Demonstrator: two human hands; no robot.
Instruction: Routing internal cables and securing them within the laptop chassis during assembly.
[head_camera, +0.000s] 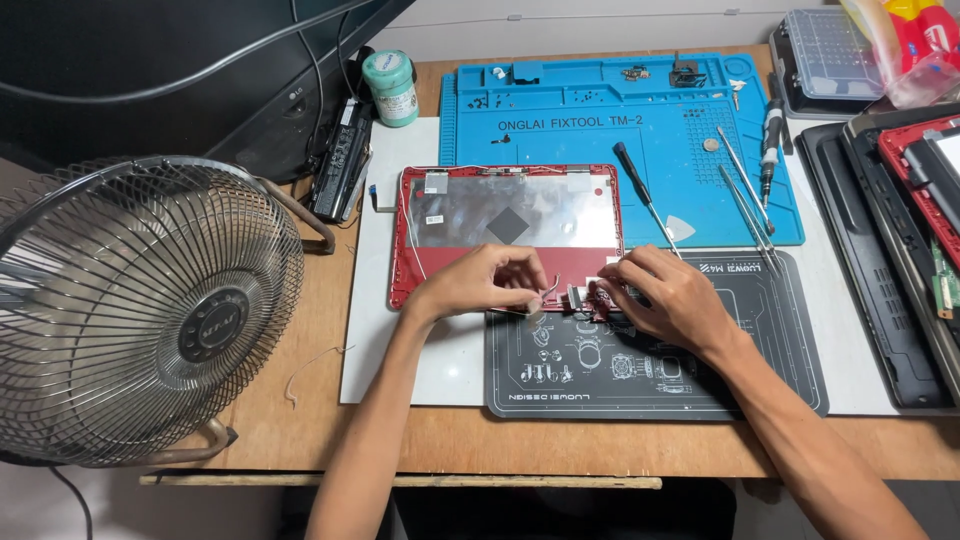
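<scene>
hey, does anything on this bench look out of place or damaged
A loose pale wire scrap lies on the bare wooden table, away from the mats. The red laptop lid is opened up, with both hands at its hinge edge. Nothing spilled.

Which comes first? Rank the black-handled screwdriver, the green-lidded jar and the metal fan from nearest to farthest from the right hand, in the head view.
From the right hand:
1. Black-handled screwdriver, just beyond it on the blue mat.
2. Green-lidded jar, far-left on the bench.
3. Metal fan, far left edge.
</scene>
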